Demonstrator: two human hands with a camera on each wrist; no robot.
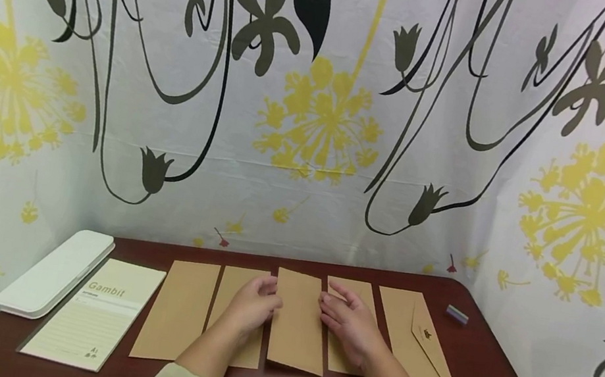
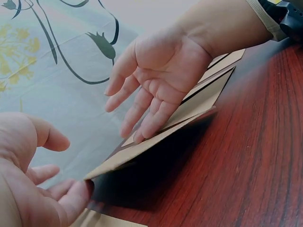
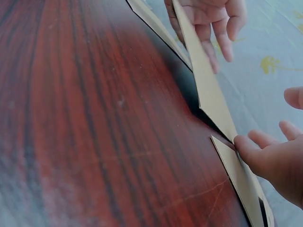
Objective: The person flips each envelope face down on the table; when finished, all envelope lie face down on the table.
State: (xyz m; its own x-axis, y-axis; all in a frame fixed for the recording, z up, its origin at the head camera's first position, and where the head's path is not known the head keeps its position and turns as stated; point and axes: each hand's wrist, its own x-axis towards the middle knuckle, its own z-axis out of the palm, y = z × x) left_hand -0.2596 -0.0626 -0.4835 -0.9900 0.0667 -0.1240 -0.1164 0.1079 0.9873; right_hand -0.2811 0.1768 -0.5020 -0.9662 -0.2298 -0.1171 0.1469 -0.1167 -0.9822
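Observation:
A row of brown paper envelopes lies on the dark red table. The middle envelope (image 1: 295, 321) is tilted, its left edge raised off the wood. My left hand (image 1: 255, 301) is at that edge; in the left wrist view, the fingertips of my left hand (image 2: 42, 184) touch it while the thumb stands apart. At the opposite edge is my right hand (image 1: 352, 323), palm facing inward. Seen from the right wrist, a fingertip of my right hand (image 3: 274, 161) touches the envelope (image 3: 201, 71), with the thumb away from it. Neither hand pinches the paper.
Flat envelopes flank the middle one: left (image 1: 177, 307), inner left (image 1: 245, 279), inner right (image 1: 338, 351), and far right (image 1: 394, 337) with its flap showing. A notebook (image 1: 92, 313) and white case (image 1: 57, 271) lie left. A small grey-blue block (image 1: 457, 314) sits back right, before patterned cloth (image 1: 302, 228).

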